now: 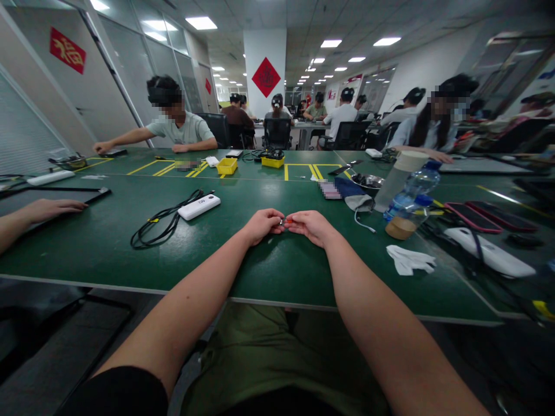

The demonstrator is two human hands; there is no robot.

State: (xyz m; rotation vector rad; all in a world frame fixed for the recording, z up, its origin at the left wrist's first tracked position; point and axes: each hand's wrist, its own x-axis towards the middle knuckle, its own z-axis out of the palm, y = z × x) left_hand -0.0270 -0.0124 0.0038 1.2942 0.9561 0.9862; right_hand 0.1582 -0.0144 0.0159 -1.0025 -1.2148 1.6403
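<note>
Close together above the green table (195, 260), my two hands meet fingertip to fingertip. My left hand (262, 224) pinches a tiny silvery metal piece (281, 222) between thumb and fingers. In my right hand (310, 225), the closed fingers grip a small orange-red piece (289, 220). The two pieces are almost end to end; whether they touch is too small to make out, as is their exact kind. Fingers cover most of both.
Left of my hands lie a white power bank (199, 207) and a coiled black cable (150, 231). To the right are a white cloth (410, 260), bottles (403, 222), a metal bowl (367, 182) and phones (472, 217). Another person's hand (56, 208) rests at far left.
</note>
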